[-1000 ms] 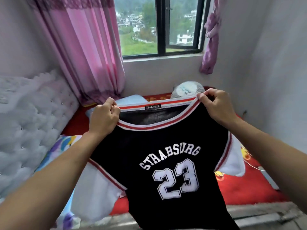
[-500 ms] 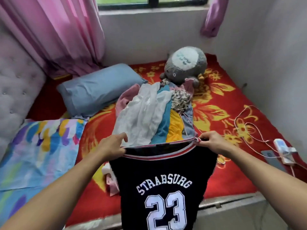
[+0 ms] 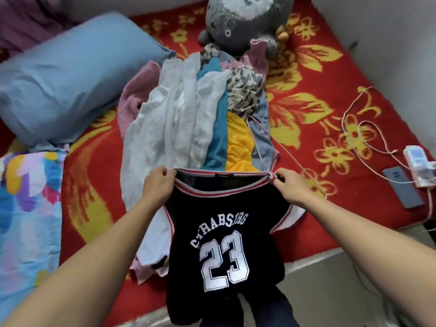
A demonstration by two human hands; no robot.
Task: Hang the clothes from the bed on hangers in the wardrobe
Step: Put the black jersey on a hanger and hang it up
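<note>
Black jersey [image 3: 224, 244], white "23" and arched lettering, red-and-white striped ribbed neckline, white sleeves. It is hanging at the near edge of the bed [image 3: 330, 128], in front of the clothes pile [image 3: 186, 119]. Left hand [image 3: 158, 185] and right hand [image 3: 290, 187] are each pinching a neckline corner, grip closed on the band, pulling it taut. Pile is lying crumpled: sheer white, teal, yellow, leopard-print fabrics.
</note>
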